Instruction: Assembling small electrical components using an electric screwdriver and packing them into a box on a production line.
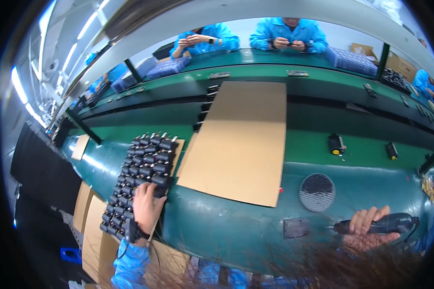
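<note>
My left hand (148, 207) reaches over rows of small black housings with metal tips (147, 159), packed closely on a cardboard sheet. Its thumb and fingers close round one black housing (162, 182) at the right edge of the rows. My right hand (366, 225) is wrapped round a black electric screwdriver (395, 223), whose bit points left above the green table. Left of the bit a small dark square pad (295, 228) lies on the table, and beyond it stands a round grey dish (317, 192) with many tiny dark pieces, probably screws.
A large cardboard sheet (241, 139) covers the middle of the green table (217, 221). Two black units with yellow parts (336, 144) rest on the green belt at right. Across the line, co-workers in blue (288, 36) handle small parts. A shelf bar (226, 8) crosses overhead.
</note>
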The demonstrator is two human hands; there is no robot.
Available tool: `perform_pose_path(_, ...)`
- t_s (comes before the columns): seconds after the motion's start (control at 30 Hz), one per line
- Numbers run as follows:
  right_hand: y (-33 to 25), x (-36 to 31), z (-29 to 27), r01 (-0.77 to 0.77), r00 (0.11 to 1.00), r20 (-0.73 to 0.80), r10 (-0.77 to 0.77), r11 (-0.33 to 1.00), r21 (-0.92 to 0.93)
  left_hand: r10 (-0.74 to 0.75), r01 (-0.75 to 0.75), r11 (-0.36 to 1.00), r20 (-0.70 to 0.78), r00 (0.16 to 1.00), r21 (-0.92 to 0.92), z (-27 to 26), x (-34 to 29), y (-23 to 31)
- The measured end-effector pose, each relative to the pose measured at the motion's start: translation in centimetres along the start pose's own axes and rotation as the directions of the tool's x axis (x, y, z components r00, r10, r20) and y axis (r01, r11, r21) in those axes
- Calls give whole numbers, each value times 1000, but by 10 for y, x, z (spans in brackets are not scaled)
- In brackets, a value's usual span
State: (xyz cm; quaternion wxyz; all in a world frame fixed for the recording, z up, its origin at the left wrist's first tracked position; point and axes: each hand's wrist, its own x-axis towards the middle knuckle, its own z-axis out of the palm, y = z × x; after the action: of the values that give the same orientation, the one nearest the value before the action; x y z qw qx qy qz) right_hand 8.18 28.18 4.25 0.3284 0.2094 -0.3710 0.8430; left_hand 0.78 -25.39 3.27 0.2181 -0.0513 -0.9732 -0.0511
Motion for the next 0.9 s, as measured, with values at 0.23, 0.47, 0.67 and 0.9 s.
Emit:
perform_pose_path(0.23,9,-11,-21,-295,955,-130,266,894,-338,286,-269,920,19,958,-284,-32,38,115)
perform_pose_path(0.47,7,-19,-33,-436,896,-239,375,847,-305,785,-687,483,-78,614,-544,49,146,336)
perform_pose_path(0.67,11,-9,-27,-425,899,-256,356,849,-313,948,-938,277,-96,302,-209,158,227,397)
perform_pose_path(0.9,10,-9,-29,-431,892,-287,349,849,-306,911,-823,407,113,396,-396,108,218,366)
